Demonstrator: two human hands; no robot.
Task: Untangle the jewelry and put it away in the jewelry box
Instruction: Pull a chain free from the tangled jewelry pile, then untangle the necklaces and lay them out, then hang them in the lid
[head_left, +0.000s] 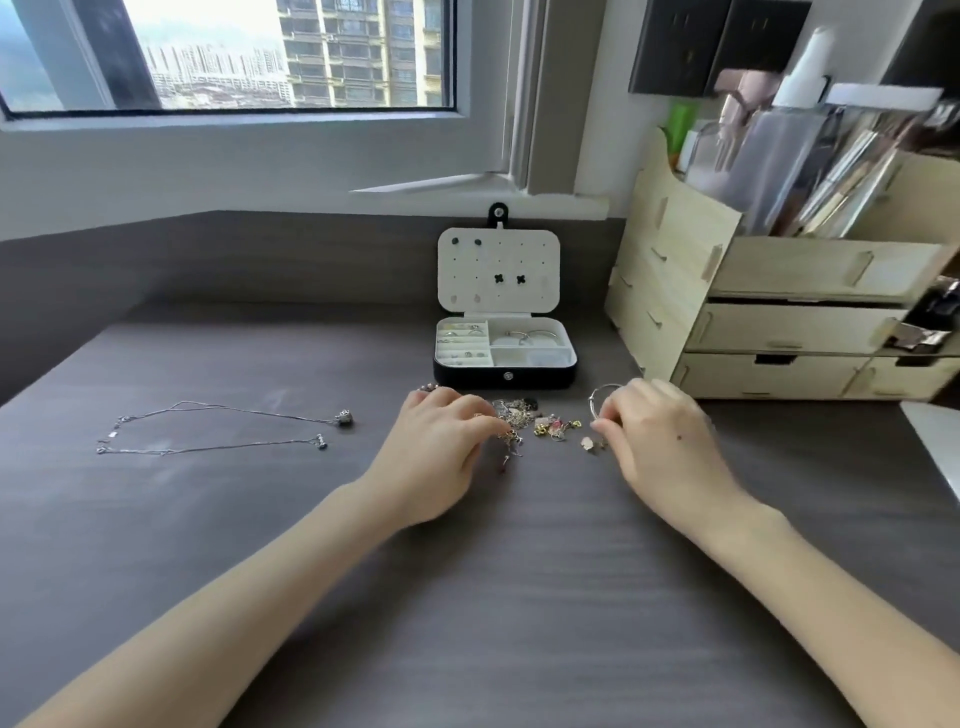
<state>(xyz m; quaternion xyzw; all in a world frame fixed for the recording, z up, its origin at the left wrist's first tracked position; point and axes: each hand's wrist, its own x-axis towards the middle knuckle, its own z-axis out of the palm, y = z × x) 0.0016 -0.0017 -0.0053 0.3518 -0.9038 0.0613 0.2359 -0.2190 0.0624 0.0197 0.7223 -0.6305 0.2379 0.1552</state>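
A tangle of silver chains and small charms (524, 415) lies on the dark table in front of the open black jewelry box (505, 376). The box's white tray holds rings and bangles, and its raised lid carries stud earrings. My left hand (441, 447) rests at the tangle's left side, its curled fingertips pinching a chain. My right hand (654, 431) is curled at the tangle's right end, with its fingertips on a small earring (589, 443); a silver bangle (602, 393) shows just behind its fingers. Two untangled silver necklaces (223, 423) lie stretched out at the left.
A pale wooden desk organizer (769, 322) with drawers and upright cosmetics stands at the right, close to the box. A window and its sill run along the back wall. A white object (935, 441) pokes in at the right edge.
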